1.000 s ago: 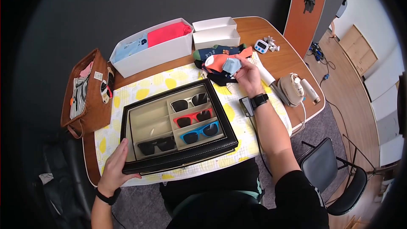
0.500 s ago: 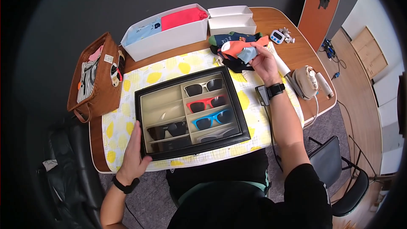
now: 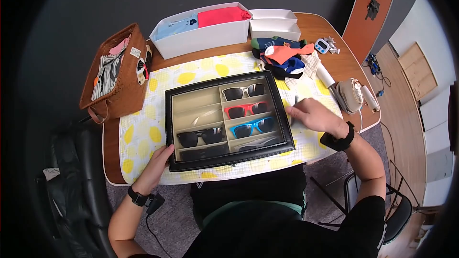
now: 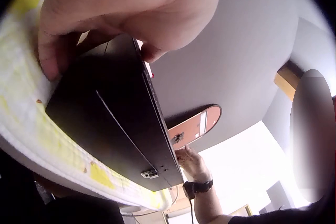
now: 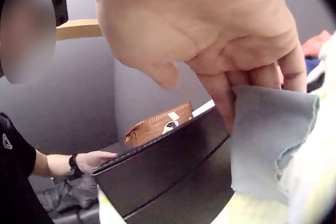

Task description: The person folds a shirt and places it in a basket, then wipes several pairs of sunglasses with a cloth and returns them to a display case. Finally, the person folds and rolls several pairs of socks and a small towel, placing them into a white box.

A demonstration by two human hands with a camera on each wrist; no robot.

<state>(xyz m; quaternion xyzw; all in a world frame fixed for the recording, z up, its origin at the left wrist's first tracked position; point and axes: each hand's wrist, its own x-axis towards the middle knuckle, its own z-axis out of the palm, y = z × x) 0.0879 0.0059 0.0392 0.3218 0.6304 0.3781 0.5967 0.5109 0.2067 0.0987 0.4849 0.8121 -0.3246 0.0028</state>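
Note:
A black sunglasses display case point(image 3: 282, 110) with a clear lid lies on the lemon-print cloth. Behind its lid are white sunglasses point(image 3: 244, 91), red sunglasses point(image 3: 247, 110), blue sunglasses point(image 3: 252, 127), dark sunglasses point(image 3: 201, 137) and further pairs in the front row. My left hand point(image 3: 155, 165) grips the near left corner, its thumb at the lid's rim and its fingers down the side wall. Beside the right edge, my right hand point(image 3: 313, 114) holds a small grey-blue cleaning cloth point(image 5: 268, 140), which hangs from its curled fingers. A metal latch point(image 4: 149, 173) shows on the case's front wall.
Socks point(image 3: 287, 55) are heaped behind the case. A white bin point(image 3: 201, 36) of folded clothes, smaller white boxes point(image 3: 275, 29) and a brown basket point(image 3: 126, 88) stand around the back and left. At right are a timer point(image 3: 322, 46) and a beige corded appliance point(image 3: 349, 96).
The right hand has brought the grey-blue cloth from the sock heap to the case's right side. The left hand stays at the near left corner. The head view has shifted.

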